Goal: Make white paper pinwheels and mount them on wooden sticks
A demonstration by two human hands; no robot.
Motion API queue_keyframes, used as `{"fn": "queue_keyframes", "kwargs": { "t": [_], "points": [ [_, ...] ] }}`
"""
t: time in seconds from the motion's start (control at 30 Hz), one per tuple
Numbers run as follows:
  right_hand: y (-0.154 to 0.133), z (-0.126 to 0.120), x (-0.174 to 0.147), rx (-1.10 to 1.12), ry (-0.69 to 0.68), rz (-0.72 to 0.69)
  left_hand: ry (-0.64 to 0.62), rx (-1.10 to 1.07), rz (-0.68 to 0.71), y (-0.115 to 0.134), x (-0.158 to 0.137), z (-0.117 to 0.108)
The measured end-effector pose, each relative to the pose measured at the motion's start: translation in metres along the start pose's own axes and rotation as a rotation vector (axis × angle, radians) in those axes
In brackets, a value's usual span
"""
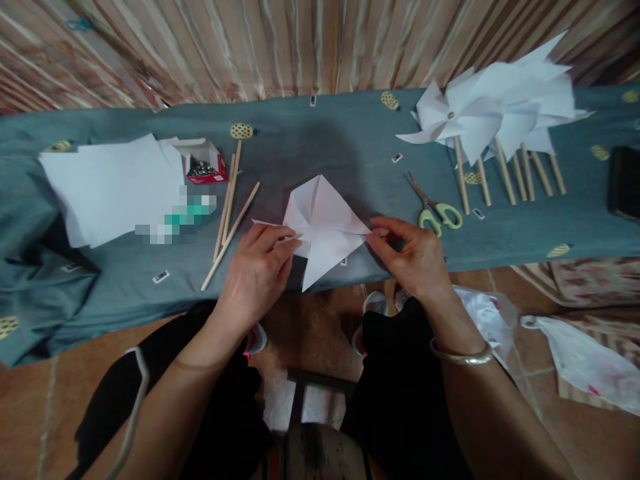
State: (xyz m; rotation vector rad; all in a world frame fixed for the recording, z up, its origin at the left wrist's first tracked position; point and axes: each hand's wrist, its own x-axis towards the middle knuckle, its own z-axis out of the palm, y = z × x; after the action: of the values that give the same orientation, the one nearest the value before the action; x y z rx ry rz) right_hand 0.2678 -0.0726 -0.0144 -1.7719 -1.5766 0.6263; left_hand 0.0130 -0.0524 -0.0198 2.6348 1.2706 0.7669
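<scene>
A white sheet of paper, cut and partly folded like a pinwheel, is held near the front edge of the cloth. At its left side my left hand is closed, with thumb and fingers pinching a folded part. My right hand pinches the paper's right corner between thumb and fingertips. Green-handled scissors lie just beyond my right hand. Several wooden sticks rest to the left of the paper, close to my left hand.
At the left lie a stack of white paper and an open red box of small metal pins. Several finished paper pinwheels on sticks are piled at the right. A dark object sits at the right edge of the blue-green cloth.
</scene>
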Motion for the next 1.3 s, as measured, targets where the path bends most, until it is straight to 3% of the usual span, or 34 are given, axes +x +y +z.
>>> {"fn": "queue_keyframes", "kwargs": {
  "t": [0.13,0.33,0.5,0.73,0.8,0.9,1.03,1.3],
  "points": [
    [0.002,0.003,0.004,0.056,0.028,-0.011,0.005,-0.099,0.023,0.017,0.000,0.001],
    [-0.001,0.010,0.010,0.081,0.039,0.019,-0.159,-0.084,0.102,0.041,-0.004,0.010],
    [-0.002,0.002,-0.003,0.117,0.017,0.096,-0.137,-0.025,0.110,0.034,-0.008,0.005],
    [-0.005,-0.004,-0.036,0.124,-0.171,0.187,-0.032,0.074,0.067,0.014,-0.011,-0.001],
    [-0.009,-0.005,-0.038,0.016,-0.078,0.116,-0.019,0.074,0.072,0.018,-0.011,0.001],
    [-0.012,-0.006,-0.036,-0.091,0.057,-0.127,-0.050,0.036,0.111,0.030,-0.010,0.005],
    [-0.007,-0.002,-0.033,-0.117,-0.058,-0.415,-0.084,-0.002,0.156,0.040,-0.005,0.014],
    [0.003,0.004,-0.033,-0.185,-0.160,-0.431,-0.094,-0.040,0.129,0.038,0.001,0.022]
  ]
}}
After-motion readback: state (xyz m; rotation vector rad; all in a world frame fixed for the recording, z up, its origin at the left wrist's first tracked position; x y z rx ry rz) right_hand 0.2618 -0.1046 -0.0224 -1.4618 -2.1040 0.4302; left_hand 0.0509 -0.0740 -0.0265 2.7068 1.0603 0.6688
